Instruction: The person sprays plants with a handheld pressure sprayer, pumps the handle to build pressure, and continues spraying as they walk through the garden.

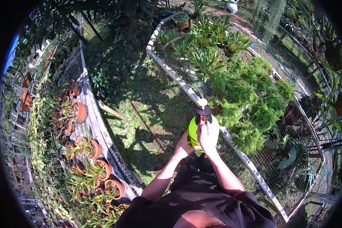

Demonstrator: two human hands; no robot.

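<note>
A lime-green pump spray bottle (193, 128) with a black top is held out in front of my body. Its pale yellow round tip points away from me, toward the raised bed. My right hand (206, 138) grips the black and red handle, with the thumb lying along the top by the red part. From the left, my left hand (184, 146) is wrapped around the side of the bottle's body, its fingers partly hidden behind it. Just beyond the bottle, to the right, grow bushy light-green ferns (250, 95).
A pale wooden rail (180, 81) with wire mesh edges the plant bed and passes close to the bottle. On the left, terracotta pots (79, 112) line a weathered plank bench (97, 127). A teal hose (285, 68) runs behind the bed. Grass (148, 133) lies between.
</note>
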